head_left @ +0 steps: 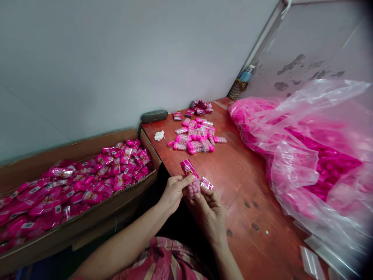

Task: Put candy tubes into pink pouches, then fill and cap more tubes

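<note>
My left hand point(176, 191) and my right hand point(212, 210) meet at the front edge of the red table. Between them is a clear packet of small pink balls point(193, 188), its lower end pinched by my right thumb and fingers. At its top a printed pink wrapper point(188, 167) sticks up beyond my left thumb, which presses there. Another shiny printed pink piece point(206, 183) shows behind my right fingers; whether it is held or lies on the table, I cannot tell. Beyond my hands lies a pile of ball-filled clear tubes with pink ends point(196, 146).
To the left, a long cardboard box point(116, 198) holds many wrapped pink packs. A big clear bag of pink pieces point(294, 155) covers the table's right side. Folded pink wrappers point(201, 107), a dark case point(154, 116) and a bottle point(246, 74) stand along the back. Clear sleeves point(311, 263) lie front right.
</note>
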The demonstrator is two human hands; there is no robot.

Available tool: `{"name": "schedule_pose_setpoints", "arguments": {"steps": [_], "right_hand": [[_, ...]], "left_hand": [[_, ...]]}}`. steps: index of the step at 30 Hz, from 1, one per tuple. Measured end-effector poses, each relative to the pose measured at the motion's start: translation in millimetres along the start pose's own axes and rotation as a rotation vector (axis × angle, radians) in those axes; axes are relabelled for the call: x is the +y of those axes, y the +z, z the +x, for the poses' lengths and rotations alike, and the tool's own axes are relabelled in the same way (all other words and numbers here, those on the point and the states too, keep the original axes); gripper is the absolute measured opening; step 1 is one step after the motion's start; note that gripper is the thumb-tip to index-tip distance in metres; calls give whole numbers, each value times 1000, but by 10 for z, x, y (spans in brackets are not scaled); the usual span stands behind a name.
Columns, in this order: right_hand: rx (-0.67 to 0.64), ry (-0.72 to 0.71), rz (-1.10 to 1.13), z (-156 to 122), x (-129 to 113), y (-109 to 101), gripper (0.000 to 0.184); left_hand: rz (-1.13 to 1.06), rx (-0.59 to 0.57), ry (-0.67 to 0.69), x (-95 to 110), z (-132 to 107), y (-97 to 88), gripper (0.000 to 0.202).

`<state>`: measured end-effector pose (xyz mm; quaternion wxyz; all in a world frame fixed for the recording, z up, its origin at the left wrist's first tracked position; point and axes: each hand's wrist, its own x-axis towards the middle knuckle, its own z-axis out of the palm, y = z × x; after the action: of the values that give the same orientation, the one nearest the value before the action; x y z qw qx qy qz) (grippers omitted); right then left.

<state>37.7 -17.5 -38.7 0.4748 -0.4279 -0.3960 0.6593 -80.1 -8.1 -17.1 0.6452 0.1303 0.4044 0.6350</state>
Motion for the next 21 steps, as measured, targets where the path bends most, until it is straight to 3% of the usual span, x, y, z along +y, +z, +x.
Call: {"name": "schedule_pose_setpoints", "arguments": {"steps": [4, 8, 12, 15, 21], "right_hand": [[1, -36, -69, -37, -15, 8, 30], [4, 14, 34, -19, 16, -3, 28], [-20, 19, 75, -8, 40, 31, 26], [-53, 16, 59, -28, 19, 62, 26], [14, -20, 7, 25, -60, 92, 21]], "left_hand": [[20, -39, -41, 29, -7, -25, 28], [172, -72, -24, 38, -6, -117, 30], [146, -68, -41, 33, -62, -173, 29], [127, -77, -20, 21, -132, -154, 24], [79, -105, -45, -51, -218, -77, 26]]}}
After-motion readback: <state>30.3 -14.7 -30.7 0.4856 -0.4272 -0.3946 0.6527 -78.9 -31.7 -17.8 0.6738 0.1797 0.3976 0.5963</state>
